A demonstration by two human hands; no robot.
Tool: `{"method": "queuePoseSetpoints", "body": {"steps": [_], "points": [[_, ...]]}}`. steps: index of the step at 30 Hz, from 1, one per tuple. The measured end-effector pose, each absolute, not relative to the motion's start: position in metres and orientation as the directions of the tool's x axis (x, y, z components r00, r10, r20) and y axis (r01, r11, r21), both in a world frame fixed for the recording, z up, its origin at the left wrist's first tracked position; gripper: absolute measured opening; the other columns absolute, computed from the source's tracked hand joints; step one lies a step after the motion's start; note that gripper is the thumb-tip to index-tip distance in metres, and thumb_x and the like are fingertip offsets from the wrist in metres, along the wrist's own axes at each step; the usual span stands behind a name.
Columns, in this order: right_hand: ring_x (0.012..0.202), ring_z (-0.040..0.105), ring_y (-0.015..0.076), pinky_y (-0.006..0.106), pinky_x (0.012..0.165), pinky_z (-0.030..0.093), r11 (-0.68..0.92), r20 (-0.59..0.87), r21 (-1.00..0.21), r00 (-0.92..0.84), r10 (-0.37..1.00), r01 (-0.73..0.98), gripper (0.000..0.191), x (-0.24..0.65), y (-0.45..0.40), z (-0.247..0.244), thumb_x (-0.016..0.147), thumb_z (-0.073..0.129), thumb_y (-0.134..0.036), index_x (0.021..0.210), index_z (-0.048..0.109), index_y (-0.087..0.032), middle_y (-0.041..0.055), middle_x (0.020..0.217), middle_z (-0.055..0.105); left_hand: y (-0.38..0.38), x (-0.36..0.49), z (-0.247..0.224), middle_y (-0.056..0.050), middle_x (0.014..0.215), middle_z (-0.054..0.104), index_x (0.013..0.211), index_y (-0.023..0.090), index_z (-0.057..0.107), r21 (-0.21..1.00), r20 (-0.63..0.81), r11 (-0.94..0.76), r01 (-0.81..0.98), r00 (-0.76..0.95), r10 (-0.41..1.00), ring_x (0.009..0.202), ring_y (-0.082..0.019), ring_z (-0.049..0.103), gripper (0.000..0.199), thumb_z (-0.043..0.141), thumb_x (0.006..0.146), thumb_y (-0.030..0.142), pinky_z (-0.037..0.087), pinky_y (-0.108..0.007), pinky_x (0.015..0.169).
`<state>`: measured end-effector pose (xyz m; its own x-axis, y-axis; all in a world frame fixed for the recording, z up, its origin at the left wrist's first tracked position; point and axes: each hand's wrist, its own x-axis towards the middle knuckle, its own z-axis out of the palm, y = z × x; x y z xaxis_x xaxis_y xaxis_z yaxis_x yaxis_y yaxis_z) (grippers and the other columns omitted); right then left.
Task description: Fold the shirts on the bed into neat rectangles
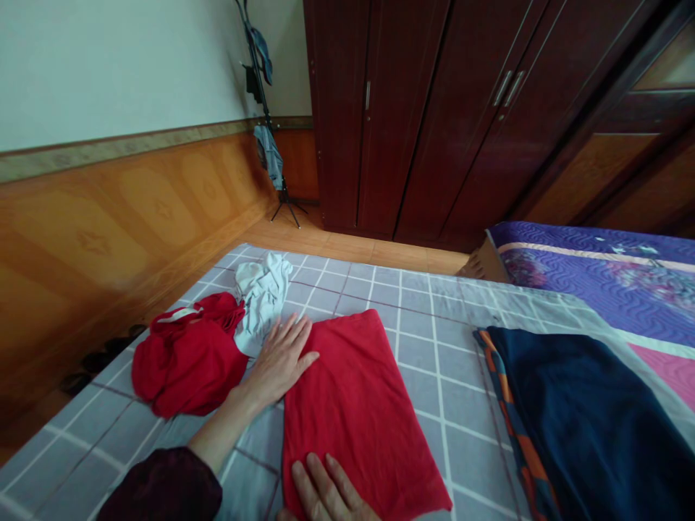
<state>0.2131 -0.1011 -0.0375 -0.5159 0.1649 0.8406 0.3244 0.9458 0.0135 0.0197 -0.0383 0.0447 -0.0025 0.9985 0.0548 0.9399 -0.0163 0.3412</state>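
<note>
A red garment (352,391), folded into a flat rectangle, lies on the checked grey bedsheet (423,318). At its far left corner my left hand (282,354) rests palm down, fingers stretched out. My right hand (331,492) lies flat on the near part of the same garment, partly cut off by the bottom edge of the view. Just left of my left hand are a crumpled red garment (187,362) and a rumpled pale grey cloth (263,289). Neither hand grips anything.
Dark blue clothing (591,412) lies at the right, beside orange-patterned fabric (507,409). Beyond the bed stand a dark red wardrobe (407,123) and a coat rack (263,94) with clothes. A purple quilted cover (597,268) is at far right; dark footwear (100,359) sits along the left wall.
</note>
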Motion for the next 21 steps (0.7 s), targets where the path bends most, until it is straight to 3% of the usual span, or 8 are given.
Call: {"method": "queuePoseSetpoints", "body": {"steps": [4,9,11,13,15,18,21], "points": [[0.107,0.061,0.0134,0.028,0.098,0.046,0.939,0.857,0.008,-0.486,0.172,0.345,0.026,0.214,-0.100,-0.036,0.085,0.060,-0.042,0.107,0.063,-0.030,-0.0052,0.116,0.066,-0.040,0.029,0.045,-0.001,0.152,0.029,0.146,0.029,0.027,0.336,0.033,-0.324,0.884,0.333,0.943,0.142,-0.021,0.018,0.055,0.042,0.094,0.040,0.008,-0.043,0.117],[0.103,0.064,0.0138,0.035,0.105,0.040,0.943,0.792,0.145,-0.606,0.071,0.299,0.036,0.220,-0.095,-0.028,0.087,0.059,-0.039,0.122,0.056,-0.031,-0.0031,0.114,0.067,-0.031,0.037,0.055,-0.009,0.148,0.036,0.143,0.018,0.036,0.219,0.070,-0.127,0.967,0.115,0.991,0.141,-0.026,0.021,0.051,0.039,0.096,0.039,0.013,-0.052,0.114],[0.101,0.064,0.0133,0.037,0.108,0.034,0.938,0.817,0.149,-0.573,0.062,0.313,0.035,0.219,-0.094,-0.027,0.087,0.060,-0.040,0.121,0.057,-0.031,-0.0036,0.113,0.068,-0.032,0.050,0.062,-0.006,0.149,0.035,0.144,0.018,0.033,0.229,0.022,-0.322,0.919,0.326,0.945,0.141,-0.022,0.020,0.052,0.034,0.098,0.043,0.015,-0.045,0.116],[0.099,0.065,0.0123,0.037,0.110,0.032,0.935,0.843,0.137,-0.534,0.064,0.328,0.034,0.218,-0.094,-0.027,0.086,0.060,-0.041,0.119,0.058,-0.031,-0.0049,0.111,0.069,-0.032,0.068,0.064,-0.003,0.150,0.032,0.146,0.021,0.028,0.275,-0.028,-0.553,0.787,0.581,0.813,0.141,-0.018,0.019,0.055,0.030,0.098,0.048,0.014,-0.039,0.117],[0.099,0.064,0.0117,0.035,0.109,0.033,0.930,0.852,0.129,-0.518,0.074,0.344,0.031,0.218,-0.094,-0.026,0.087,0.058,-0.042,0.116,0.060,-0.031,-0.0055,0.111,0.069,-0.023,0.081,0.060,-0.003,0.152,0.027,0.148,0.022,0.022,0.298,-0.047,-0.650,0.699,0.690,0.722,0.142,-0.018,0.016,0.060,0.029,0.096,0.053,0.008,-0.039,0.118],[0.104,0.063,0.0125,0.033,0.104,0.040,0.925,0.827,0.145,-0.556,0.082,0.351,0.029,0.219,-0.094,-0.025,0.089,0.055,-0.041,0.117,0.059,-0.032,-0.0051,0.117,0.066,0.018,0.080,0.049,-0.006,0.155,0.017,0.149,0.021,0.017,0.269,-0.082,-0.601,0.753,0.639,0.765,0.143,-0.020,0.011,0.067,0.030,0.095,0.057,0.005,-0.042,0.117],[0.106,0.062,0.0137,0.030,0.094,0.049,0.920,0.817,0.176,-0.573,0.061,0.350,0.033,0.217,-0.096,-0.033,0.091,0.053,-0.042,0.122,0.055,-0.032,-0.0042,0.120,0.065,0.065,0.072,0.047,-0.008,0.154,0.020,0.148,0.019,0.021,0.193,-0.118,-0.439,0.878,0.465,0.878,0.143,-0.023,0.013,0.064,0.030,0.096,0.054,0.008,-0.046,0.116]]}}
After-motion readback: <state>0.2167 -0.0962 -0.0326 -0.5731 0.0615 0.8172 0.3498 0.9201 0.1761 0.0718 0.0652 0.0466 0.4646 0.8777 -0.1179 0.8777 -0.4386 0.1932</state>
